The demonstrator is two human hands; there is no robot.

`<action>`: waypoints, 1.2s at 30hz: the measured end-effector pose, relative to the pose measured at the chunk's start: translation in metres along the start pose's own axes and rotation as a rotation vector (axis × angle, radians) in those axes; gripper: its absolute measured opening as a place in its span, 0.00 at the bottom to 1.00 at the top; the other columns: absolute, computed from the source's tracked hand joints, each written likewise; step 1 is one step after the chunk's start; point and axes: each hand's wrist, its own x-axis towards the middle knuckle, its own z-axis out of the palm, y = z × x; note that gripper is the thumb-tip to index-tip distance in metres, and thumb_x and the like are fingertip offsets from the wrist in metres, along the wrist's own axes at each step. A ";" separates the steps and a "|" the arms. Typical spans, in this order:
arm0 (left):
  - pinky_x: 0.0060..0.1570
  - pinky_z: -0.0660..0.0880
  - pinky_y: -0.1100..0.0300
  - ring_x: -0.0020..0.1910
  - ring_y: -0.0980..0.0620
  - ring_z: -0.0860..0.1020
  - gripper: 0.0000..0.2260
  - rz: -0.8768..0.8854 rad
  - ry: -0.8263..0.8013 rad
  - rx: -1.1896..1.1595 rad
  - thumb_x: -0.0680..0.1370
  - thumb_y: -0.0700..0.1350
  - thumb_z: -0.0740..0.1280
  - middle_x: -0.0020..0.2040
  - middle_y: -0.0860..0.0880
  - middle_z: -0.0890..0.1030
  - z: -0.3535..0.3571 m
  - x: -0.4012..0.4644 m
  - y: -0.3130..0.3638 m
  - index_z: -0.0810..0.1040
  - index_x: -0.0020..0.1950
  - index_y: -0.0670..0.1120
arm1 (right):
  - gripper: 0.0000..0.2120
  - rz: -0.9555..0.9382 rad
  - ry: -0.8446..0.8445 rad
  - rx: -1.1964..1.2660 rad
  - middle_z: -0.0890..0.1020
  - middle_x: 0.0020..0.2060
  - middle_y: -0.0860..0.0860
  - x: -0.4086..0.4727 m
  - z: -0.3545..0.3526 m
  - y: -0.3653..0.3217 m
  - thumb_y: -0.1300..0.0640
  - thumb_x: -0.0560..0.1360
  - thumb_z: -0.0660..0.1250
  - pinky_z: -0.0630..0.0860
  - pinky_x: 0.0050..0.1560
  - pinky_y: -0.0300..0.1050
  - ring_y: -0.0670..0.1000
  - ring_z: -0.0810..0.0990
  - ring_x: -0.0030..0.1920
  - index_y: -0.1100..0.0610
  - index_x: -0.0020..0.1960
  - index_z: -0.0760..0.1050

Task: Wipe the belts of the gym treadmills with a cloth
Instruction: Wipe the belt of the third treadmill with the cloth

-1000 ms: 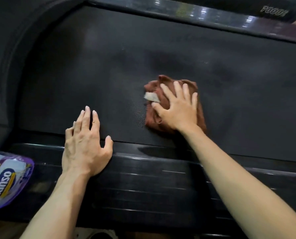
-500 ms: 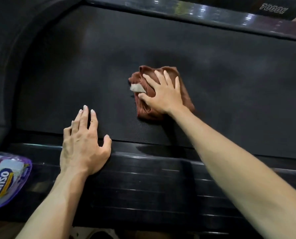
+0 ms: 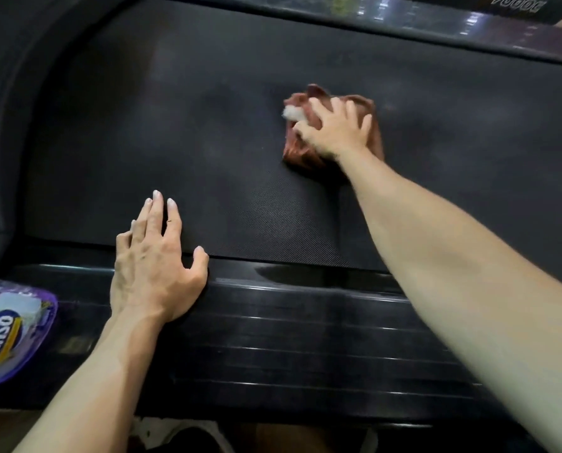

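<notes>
The treadmill belt point(image 3: 207, 132), dark and finely textured, was seen filling most of the head view. A reddish-brown cloth point(image 3: 300, 152), bunched and folded, was found lying on the belt, right of centre and toward its far half. A small white tag or label point(image 3: 293, 113) was noted at the cloth's upper left edge.

The right hand point(image 3: 333, 132) was observed pressed down on top of the cloth, fingers spread and only slightly bent over the fabric. Motion blur was recorded on this hand and on the cloth beneath it. The grip of the right hand was judged released: palm flat on the cloth, no fold seen pinched or enclosed. The right forearm was extended diagonally from the lower right corner.

The left hand point(image 3: 153, 266) was seen resting flat, its palm on the glossy black side rail point(image 3: 305, 308) and its straight fingers reaching onto the near edge of the belt. Its thumb was splayed to the right along the rail edge. Its grip was likewise released, with nothing held.

The two hands were well apart, the left near the viewer, the right farther out on the belt.

A purple-edged plastic pack point(image 3: 9, 331) printed with lettering was noted at the lower left, partly cut off by the frame edge. The far side rail point(image 3: 404, 19) was seen across the top, with reflections on it
</notes>
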 end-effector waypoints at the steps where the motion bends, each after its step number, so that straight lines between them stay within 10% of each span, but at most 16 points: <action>1: 0.75 0.57 0.46 0.83 0.49 0.50 0.39 0.000 -0.006 0.002 0.75 0.60 0.52 0.84 0.44 0.51 0.000 -0.001 0.000 0.56 0.83 0.42 | 0.35 -0.102 -0.001 -0.025 0.50 0.85 0.51 -0.013 0.007 -0.012 0.29 0.79 0.54 0.38 0.79 0.68 0.57 0.43 0.84 0.38 0.83 0.53; 5: 0.76 0.57 0.46 0.83 0.49 0.49 0.38 0.002 -0.008 0.008 0.76 0.60 0.53 0.84 0.44 0.51 -0.003 0.000 0.001 0.55 0.83 0.42 | 0.37 -0.236 0.047 -0.061 0.51 0.84 0.49 -0.085 0.031 -0.005 0.27 0.77 0.54 0.40 0.80 0.67 0.56 0.44 0.84 0.36 0.83 0.53; 13: 0.76 0.54 0.47 0.83 0.49 0.48 0.36 -0.001 -0.016 0.009 0.80 0.55 0.61 0.84 0.44 0.49 -0.002 0.000 0.003 0.54 0.84 0.42 | 0.40 0.385 0.085 0.065 0.49 0.84 0.54 -0.036 -0.002 0.074 0.26 0.76 0.51 0.38 0.77 0.72 0.61 0.42 0.83 0.40 0.84 0.52; 24: 0.77 0.54 0.47 0.83 0.50 0.48 0.36 -0.010 -0.008 0.003 0.80 0.56 0.61 0.84 0.45 0.49 -0.003 -0.001 0.002 0.54 0.84 0.43 | 0.37 -0.279 0.071 -0.097 0.53 0.84 0.50 -0.075 0.034 -0.015 0.27 0.77 0.53 0.41 0.79 0.69 0.57 0.46 0.84 0.38 0.83 0.55; 36: 0.77 0.54 0.48 0.83 0.49 0.46 0.36 -0.008 -0.032 0.034 0.80 0.56 0.58 0.85 0.44 0.46 -0.006 -0.002 0.005 0.51 0.84 0.43 | 0.52 0.139 0.052 -0.004 0.49 0.85 0.55 -0.035 0.012 -0.003 0.15 0.67 0.53 0.38 0.77 0.74 0.65 0.41 0.83 0.39 0.84 0.50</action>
